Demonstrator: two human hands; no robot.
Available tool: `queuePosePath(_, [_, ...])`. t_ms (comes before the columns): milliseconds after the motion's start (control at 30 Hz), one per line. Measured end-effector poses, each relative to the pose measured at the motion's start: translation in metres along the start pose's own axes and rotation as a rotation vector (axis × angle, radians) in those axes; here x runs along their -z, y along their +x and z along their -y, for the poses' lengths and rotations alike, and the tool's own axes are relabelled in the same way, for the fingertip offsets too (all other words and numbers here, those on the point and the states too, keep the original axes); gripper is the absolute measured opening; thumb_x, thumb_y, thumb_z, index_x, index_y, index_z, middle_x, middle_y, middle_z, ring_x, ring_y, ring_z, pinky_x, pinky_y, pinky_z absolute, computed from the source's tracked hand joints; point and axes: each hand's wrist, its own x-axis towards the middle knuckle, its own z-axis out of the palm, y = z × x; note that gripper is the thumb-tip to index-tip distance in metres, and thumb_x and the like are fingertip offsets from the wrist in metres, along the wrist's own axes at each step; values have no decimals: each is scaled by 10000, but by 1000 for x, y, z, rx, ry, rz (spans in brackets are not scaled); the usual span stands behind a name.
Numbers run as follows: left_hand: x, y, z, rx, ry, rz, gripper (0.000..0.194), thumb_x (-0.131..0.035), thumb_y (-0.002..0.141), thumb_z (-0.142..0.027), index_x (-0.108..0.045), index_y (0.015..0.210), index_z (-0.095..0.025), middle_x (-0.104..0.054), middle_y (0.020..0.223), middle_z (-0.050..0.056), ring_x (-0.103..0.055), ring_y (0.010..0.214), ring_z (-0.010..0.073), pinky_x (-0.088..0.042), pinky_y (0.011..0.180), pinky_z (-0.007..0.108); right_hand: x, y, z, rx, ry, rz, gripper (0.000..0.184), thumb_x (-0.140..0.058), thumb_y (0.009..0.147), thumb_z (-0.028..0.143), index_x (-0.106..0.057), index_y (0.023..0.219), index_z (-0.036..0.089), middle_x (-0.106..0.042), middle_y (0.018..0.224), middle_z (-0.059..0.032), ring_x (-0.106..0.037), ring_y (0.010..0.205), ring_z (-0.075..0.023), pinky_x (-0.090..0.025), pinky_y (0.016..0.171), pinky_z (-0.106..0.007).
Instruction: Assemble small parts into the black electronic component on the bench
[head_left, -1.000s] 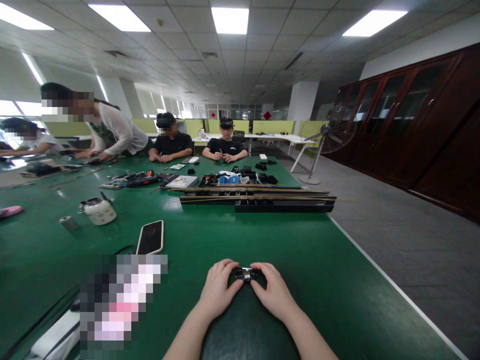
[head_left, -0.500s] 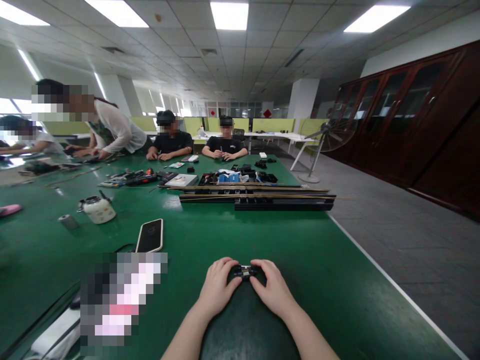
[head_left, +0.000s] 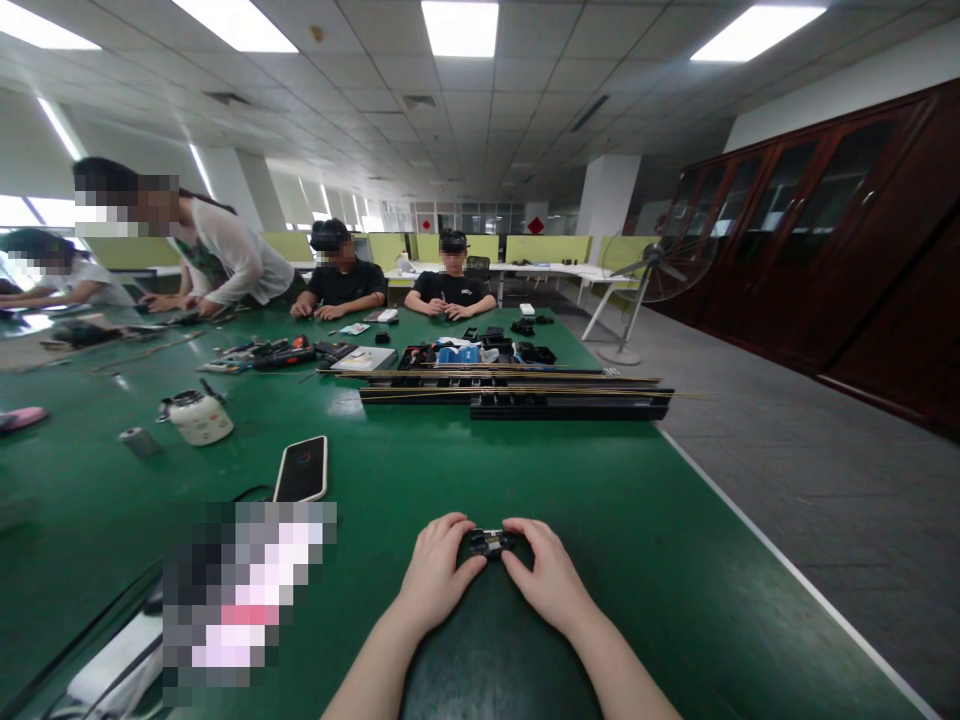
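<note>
A small black part with silvery metal pieces (head_left: 492,543) is held between my two hands, low over the green table (head_left: 420,470). My left hand (head_left: 441,568) grips its left end between thumb and fingers. On its right end, my right hand (head_left: 546,572) closes with thumb and fingers in the same way. The fingers cover both ends of the part, and its exact kind is too small to make out.
Long black rails (head_left: 570,408) with thin brass-coloured rods lie across the table ahead. To my left are a phone (head_left: 301,470), a white pot-shaped container (head_left: 199,418), a grey cylinder (head_left: 139,442) and a white power strip (head_left: 112,665). Several people sit or lean at the far side.
Both hands keep their hold on the small black part and hardly move. The part seems to tilt slightly. The camera view has shifted a little.
</note>
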Motion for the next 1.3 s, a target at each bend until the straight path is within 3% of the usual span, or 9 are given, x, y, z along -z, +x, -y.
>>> queuePosePath(333, [3, 0, -4, -32, -27, 2, 316, -627, 743, -249, -558, 1051, -246, -566, 1117, 42, -484, 1081, 244, -370, 933, 403, 4, 0, 1, 79, 39, 24, 270, -585, 701, 195, -627, 964, 237, -648, 1022, -48, -552, 1017, -224, -403, 925, -386])
queuePosePath(633, [1, -1, -3, -22, -33, -2, 462, -650, 709, -251, -517, 1151, -250, -580, 1152, 52, -489, 1101, 260, -356, 951, 431, 2, 1, -2, 103, 7, 68, 187, -634, 692, 218, -658, 873, 259, -649, 1050, -46, -526, 1064, -242, -367, 940, -420])
queuePosePath(967, [2, -1, -2, -30, -39, 10, 343, -642, 740, -246, -557, 1072, -249, -609, 1101, 28, -505, 1066, 238, -360, 940, 411, 1, 1, -5, 101, 21, 77, 167, -623, 726, 252, -652, 890, 262, -654, 1040, -38, -528, 1056, -238, -359, 943, -421])
queuePosePath(1300, [2, 0, -4, -17, -49, 15, 356, -649, 728, -216, -555, 1069, -253, -614, 1095, 17, -507, 1061, 234, -355, 937, 405, 2, 2, -6, 72, 144, 16, 168, -604, 733, 239, -644, 896, 243, -660, 997, -42, -562, 992, -216, -408, 913, -382])
